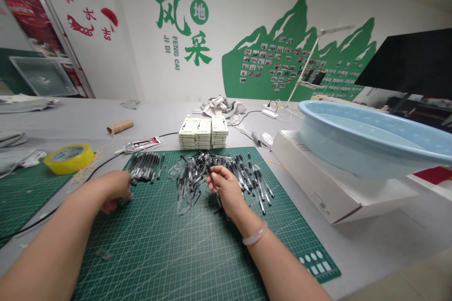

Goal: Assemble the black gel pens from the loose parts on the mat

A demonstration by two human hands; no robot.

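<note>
My right hand (226,190), with a pale bangle (255,233) on its wrist, pinches a black pen (209,169) between thumb and fingers. Only the pen's dark upper end shows clearly. Around and behind this hand spreads a loose pile of clear and black pens (192,174) and pen parts. At the left, my left hand (116,191) bends down low over the green cutting mat (169,249), fingers curled. Whatever it grips is hidden by the hand. Just beyond it lies a neat row of pens (144,167), side by side.
Small white boxes (196,134) stand stacked behind the pile. A roll of yellow tape (69,157), a cable and a glue packet (143,144) lie left. On the right, a blue basin (353,146) rests on a white carton (328,188). A clear scrap (103,254) lies on the mat.
</note>
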